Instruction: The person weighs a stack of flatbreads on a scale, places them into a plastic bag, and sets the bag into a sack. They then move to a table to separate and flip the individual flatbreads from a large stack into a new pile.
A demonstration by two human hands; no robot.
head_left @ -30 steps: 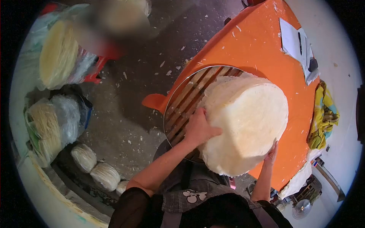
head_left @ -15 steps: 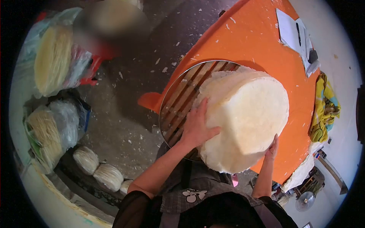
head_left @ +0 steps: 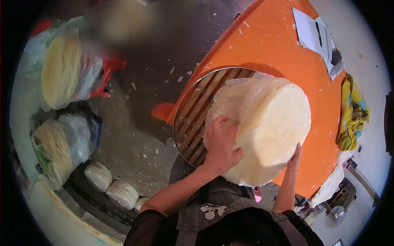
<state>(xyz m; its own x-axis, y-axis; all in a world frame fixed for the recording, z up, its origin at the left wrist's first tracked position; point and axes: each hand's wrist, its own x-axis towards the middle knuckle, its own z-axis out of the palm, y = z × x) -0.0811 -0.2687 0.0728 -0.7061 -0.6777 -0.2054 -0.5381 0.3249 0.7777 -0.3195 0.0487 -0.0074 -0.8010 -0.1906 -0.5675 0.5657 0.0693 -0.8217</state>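
Note:
A thick stack of round, pale, thin sheets [head_left: 283,119] leans over a round slatted wooden rack with a metal rim [head_left: 195,110]. My left hand [head_left: 223,145] lies on the left part of the stack, thumb and fingers apart, its fingertips against the thin edges of the sheets. At the stack's lower right edge, my right hand [head_left: 294,158] supports the rim, its fingers partly hidden behind the sheets. The rack rests at the edge of an orange-covered table [head_left: 266,45].
Papers with a pen [head_left: 308,30] and a yellow cloth [head_left: 349,115] lie along the table's far right side. On the left are plastic bags of sheets [head_left: 61,71] near a red stool [head_left: 108,76]. Wrapped bundles [head_left: 122,193] sit at lower left. Flakes dot the floor.
My left hand has slid right and slightly down over the stack, and more of the sheets' layered left part shows. My right hand has stayed at the edge. The view has shifted slightly.

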